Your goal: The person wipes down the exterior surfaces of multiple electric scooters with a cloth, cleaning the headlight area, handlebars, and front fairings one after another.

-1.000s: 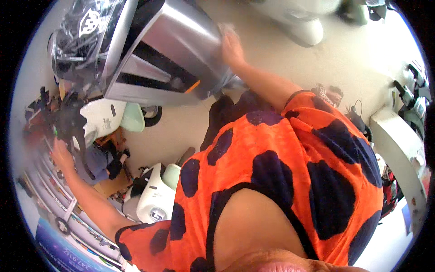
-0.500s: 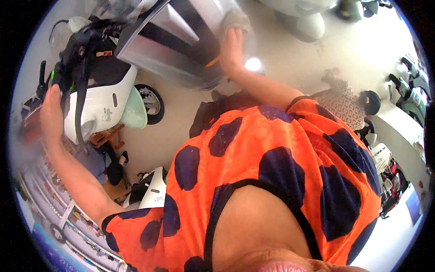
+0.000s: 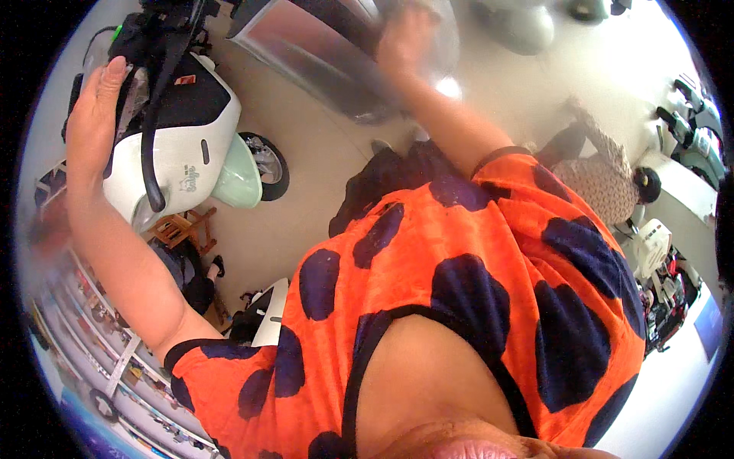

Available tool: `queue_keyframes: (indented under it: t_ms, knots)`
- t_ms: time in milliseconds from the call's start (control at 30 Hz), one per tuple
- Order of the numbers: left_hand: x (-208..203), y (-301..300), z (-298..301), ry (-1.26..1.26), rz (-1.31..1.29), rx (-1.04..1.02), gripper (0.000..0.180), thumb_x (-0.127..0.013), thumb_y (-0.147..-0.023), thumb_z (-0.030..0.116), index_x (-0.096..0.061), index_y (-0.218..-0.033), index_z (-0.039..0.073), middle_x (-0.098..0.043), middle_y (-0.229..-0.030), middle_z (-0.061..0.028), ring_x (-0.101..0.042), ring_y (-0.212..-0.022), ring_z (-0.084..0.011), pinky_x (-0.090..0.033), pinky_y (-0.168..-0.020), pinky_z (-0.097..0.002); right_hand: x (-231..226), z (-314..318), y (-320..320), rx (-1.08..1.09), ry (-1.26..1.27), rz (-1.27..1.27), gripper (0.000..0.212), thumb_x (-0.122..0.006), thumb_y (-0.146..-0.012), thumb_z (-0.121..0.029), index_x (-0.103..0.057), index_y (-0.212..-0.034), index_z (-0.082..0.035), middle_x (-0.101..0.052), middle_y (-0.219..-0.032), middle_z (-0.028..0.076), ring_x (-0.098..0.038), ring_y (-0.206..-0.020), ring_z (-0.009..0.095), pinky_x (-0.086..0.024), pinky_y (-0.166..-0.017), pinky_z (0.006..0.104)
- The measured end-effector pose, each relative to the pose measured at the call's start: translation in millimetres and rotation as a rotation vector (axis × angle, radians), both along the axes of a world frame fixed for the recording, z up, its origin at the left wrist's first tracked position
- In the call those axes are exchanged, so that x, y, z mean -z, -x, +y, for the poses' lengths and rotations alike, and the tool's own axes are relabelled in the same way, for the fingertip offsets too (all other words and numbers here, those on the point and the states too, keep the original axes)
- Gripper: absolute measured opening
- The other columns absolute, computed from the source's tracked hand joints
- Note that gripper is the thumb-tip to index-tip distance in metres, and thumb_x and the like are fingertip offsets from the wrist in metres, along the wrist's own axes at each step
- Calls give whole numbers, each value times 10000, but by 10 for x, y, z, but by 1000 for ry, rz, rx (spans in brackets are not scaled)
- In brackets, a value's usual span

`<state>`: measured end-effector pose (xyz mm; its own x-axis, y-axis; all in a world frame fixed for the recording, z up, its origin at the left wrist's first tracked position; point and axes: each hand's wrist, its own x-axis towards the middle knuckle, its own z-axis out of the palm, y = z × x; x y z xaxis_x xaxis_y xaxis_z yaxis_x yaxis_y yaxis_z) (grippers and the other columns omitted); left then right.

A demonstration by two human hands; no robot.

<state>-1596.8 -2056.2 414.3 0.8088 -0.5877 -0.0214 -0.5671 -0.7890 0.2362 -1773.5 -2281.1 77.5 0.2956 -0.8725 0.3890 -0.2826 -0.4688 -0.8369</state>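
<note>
1. Head view: silver-grey body panel [image 3: 294,50], one, top centre, angled, cut off by the upper border; glossy, with darker bands.
2. Handling, by my judgement: stiff, smooth shell, slippery under a bare palm, liable to scratch; if fixed to a vehicle, heavy as a whole. Best hold: spread fingers along its firm outer edge, not pressure on the glossy middle.
3. My right hand [image 3: 405,46]: blurred, at the panel's right side; I cannot tell how far the fingers close, whether they touch, or whether they hold anything.
4. My left hand [image 3: 95,115]: fingers straight and together, nothing visibly gripped, beside the white scooter [image 3: 172,176]; contact unclear.
5. Near the scooter: black curved bar [image 3: 153,164] across its front; mint-green mudguard [image 3: 241,180] next to a black-tyred wheel [image 3: 277,180].
6. Farther out: wooden stool [image 3: 176,229], lower left; person in a patterned top [image 3: 600,180], right.
</note>
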Motion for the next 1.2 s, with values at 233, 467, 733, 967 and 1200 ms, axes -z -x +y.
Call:
queue_keyframes:
  t_ms: [233, 467, 733, 967, 1200]
  knots:
    - [-72, 124, 72, -53, -13, 28, 607, -412, -874, 575, -549, -1078, 20, -601, -972, -144, -545, -913, -237, -381, -856, -327, -463, 339, 30, -809, 461, 24, 385, -510, -768, -40, -529, -1146, -113, -385, -1315, 106, -309, -1248, 331, -262, -1029, 438]
    - [-82, 390, 182, 63, 27, 141, 505, -529, -874, 416, -519, -1164, 3, -592, -1020, -111, -540, -948, -184, -384, -869, -285, -1447, 580, -400, -630, 959, 423, 395, -524, -776, -187, -525, -1171, -214, -426, -1294, 17, -363, -1226, 192, -348, -939, 372]
    - [37, 527, 269, 159, 335, 359, 418, -566, -867, 314, -514, -1136, -3, -589, -942, -60, -542, -856, -130, -409, -807, -260, -1547, 810, -1015, -548, 423, 836, 322, -510, -796, -279, -642, -982, -52, -615, -970, 115, -559, -980, 269, -425, -748, 421]
    - [58, 475, 389, 41, -106, 436, 367, -563, -855, 332, -568, -1036, 13, -597, -878, -47, -533, -802, -130, -412, -746, -271, -1319, 1360, -824, -509, 630, 698, 290, -528, -795, -189, -594, -1077, -203, -498, -1195, 12, -420, -1165, 179, -341, -953, 399]
    - [-72, 386, 275, 20, -90, 430, 383, -544, -866, 335, -551, -1065, 7, -586, -867, -51, -513, -761, -109, -417, -682, -256, 294, 1503, -395, -141, 1752, 1048, 289, -494, -847, -196, -542, -1118, -111, -519, -1136, 39, -438, -1138, 196, -286, -1018, 359]
